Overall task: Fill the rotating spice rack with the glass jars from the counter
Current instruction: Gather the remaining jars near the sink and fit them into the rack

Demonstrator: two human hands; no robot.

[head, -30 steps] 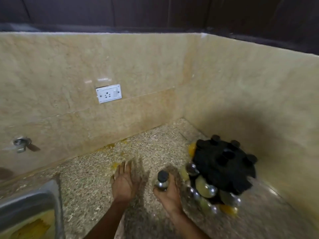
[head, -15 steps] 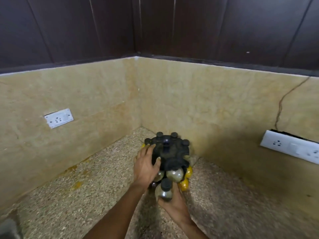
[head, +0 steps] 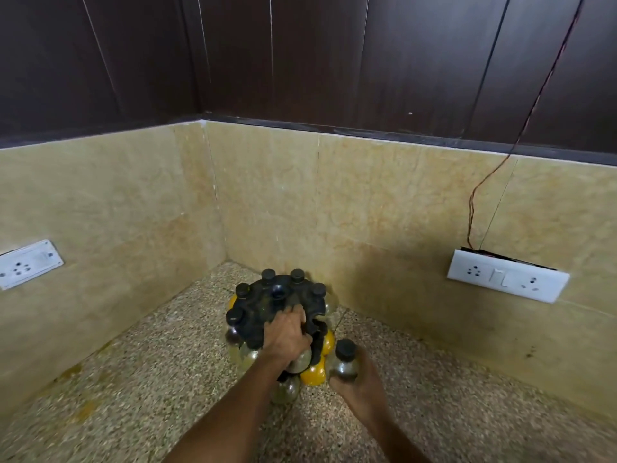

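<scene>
The spice rack (head: pixel 277 309) looks nearly full already, black-capped jars ringing its top and more tucked lower down, and the left hand (head: pixel 286 335) sits curled over its near edge. Just right of that, the right hand (head: pixel 355 379) grips one more glass jar (head: pixel 344 360), upright and not slotted yet. I can't spot other loose jars on the counter (head: pixel 140 389), so this might be the last.

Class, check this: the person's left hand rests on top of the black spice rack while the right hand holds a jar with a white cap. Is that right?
Not quite: the cap is black, not white. The head view shows the left hand on the spice rack and the right hand holding the jar.
</scene>
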